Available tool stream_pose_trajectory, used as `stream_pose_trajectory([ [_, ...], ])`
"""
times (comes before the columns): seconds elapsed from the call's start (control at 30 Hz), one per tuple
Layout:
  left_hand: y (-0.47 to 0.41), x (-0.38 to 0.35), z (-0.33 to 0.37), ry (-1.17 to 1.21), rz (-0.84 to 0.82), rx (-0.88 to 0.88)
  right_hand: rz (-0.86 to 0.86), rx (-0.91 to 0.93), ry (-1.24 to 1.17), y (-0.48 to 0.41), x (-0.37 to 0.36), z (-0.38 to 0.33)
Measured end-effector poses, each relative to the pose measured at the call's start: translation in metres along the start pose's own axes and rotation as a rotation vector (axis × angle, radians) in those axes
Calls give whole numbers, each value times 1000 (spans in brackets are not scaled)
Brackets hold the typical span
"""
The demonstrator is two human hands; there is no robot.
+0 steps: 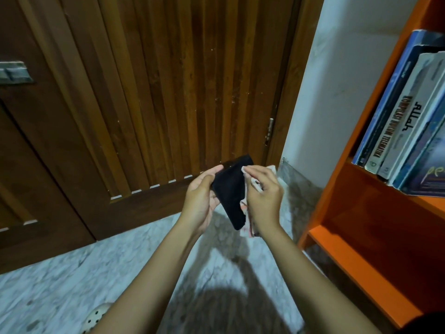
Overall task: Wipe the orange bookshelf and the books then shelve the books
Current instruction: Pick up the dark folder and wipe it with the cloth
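Small black book: plain matte cover, rounded corners, tilted, at frame centre. Left hand curled round its 9 o'clock edge. Right hand pinched whitish cloth against its 3 o'clock edge. Orange shelf at 3 o'clock carried leaning books.

A dark brown wooden door with vertical slats fills the upper left. A small metal hinge sits low on its right edge, and a grey metal latch shows at the far left. Right of the door stands a white wall with grey stone skirting along its foot. The floor is pale marbled tile, shadowed in the middle. A cream perforated shoe rests at its near edge
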State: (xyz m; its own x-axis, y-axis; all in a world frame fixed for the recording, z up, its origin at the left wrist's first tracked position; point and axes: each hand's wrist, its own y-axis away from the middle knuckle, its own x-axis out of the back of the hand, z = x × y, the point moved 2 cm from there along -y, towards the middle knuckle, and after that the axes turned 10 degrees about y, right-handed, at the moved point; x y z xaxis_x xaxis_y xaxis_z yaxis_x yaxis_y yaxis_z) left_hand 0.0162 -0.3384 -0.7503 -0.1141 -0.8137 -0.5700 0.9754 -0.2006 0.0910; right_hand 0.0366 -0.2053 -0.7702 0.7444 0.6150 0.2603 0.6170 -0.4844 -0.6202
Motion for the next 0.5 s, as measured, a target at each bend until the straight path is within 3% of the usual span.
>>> stream_pose_trajectory([
  [0.3, -21, 24, -1, 33, 19, -20, -347, 461, -31, 44, -27, 9],
  [0.37, -26, 30, -6, 32, 45, -13, -327, 388, -15, 48, -27, 26],
  [0.5, -38, 41, -23, -105, 80, -13, -149, -44, -7, 36, -27, 61],
])
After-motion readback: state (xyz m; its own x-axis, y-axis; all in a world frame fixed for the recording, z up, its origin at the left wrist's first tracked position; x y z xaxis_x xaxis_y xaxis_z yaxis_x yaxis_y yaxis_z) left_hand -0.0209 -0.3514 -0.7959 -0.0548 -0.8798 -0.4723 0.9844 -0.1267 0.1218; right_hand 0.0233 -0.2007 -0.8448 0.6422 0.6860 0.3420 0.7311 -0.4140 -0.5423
